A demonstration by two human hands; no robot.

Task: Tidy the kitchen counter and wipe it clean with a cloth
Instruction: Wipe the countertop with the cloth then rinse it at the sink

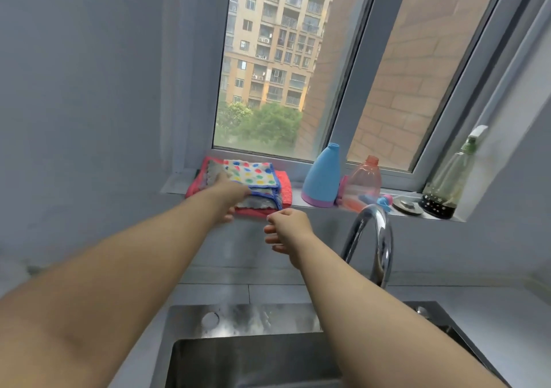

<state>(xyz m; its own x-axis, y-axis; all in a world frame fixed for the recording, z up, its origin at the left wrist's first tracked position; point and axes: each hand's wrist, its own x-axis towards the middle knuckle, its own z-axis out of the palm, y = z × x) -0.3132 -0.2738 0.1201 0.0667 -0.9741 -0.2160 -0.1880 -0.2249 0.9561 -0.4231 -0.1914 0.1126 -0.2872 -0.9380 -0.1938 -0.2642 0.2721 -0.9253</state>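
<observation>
A: Two hands up; which step?
B: Fetching: left hand (231, 192) pinches the cloth stack (259, 173) on the sill (295, 194), centre frame; right hand (286, 229) loose, empty. Next, probably: pull one cloth free.

— Where does the single view sit?
— On the person's head, close in front of the faucet (384, 238) and above it.
— Facing which way?
— Forward and down. It is wide-angle, so it takes in the sink (238, 319) below the faucet, the counter (492, 322) to its right, and the window (268, 60) behind and above it.
</observation>
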